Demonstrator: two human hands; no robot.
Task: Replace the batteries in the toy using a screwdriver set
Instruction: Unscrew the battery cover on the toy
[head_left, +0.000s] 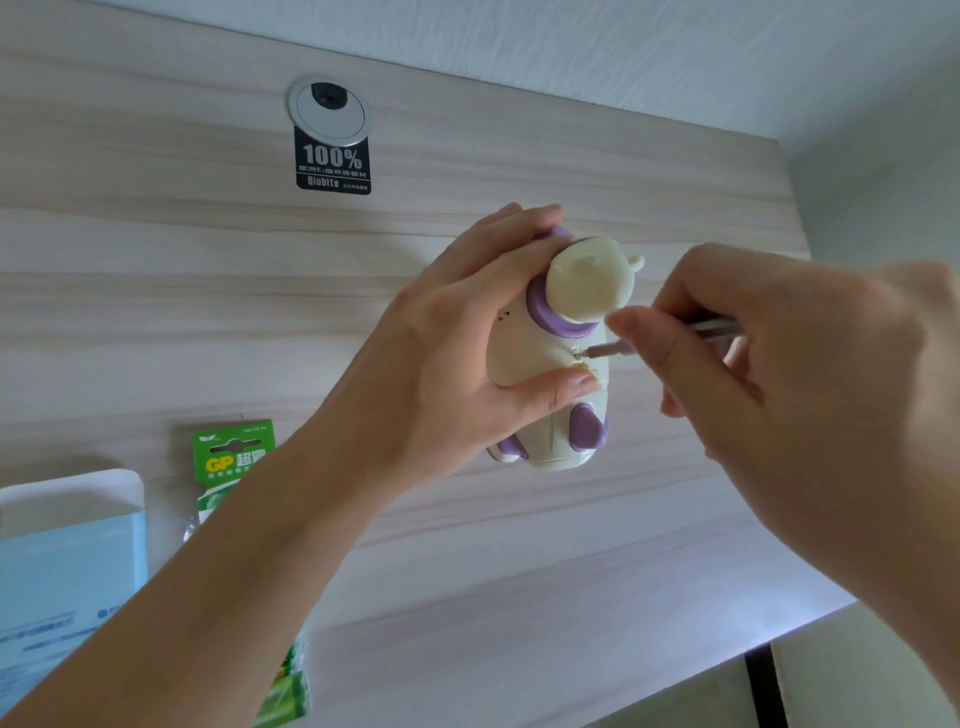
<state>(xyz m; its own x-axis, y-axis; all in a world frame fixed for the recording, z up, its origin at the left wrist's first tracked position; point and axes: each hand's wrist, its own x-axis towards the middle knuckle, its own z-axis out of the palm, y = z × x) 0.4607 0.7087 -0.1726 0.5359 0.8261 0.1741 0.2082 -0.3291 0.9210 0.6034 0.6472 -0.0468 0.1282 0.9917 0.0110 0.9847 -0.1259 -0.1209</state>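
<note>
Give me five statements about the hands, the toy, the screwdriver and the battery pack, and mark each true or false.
1. The left hand holds the toy. True.
2. The screwdriver is in the right hand. True.
3. The screwdriver tip is off the toy. False: it meets the toy's body just below the purple collar.
4. The green battery pack lies right of the toy. False: it lies left.
5. The toy is white and purple. True.

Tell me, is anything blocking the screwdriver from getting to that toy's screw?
Nothing visible does. The left hand grips the toy from the side, its thumb below the screw spot, and the screwdriver in the right hand already has its tip on the toy's back.
</note>
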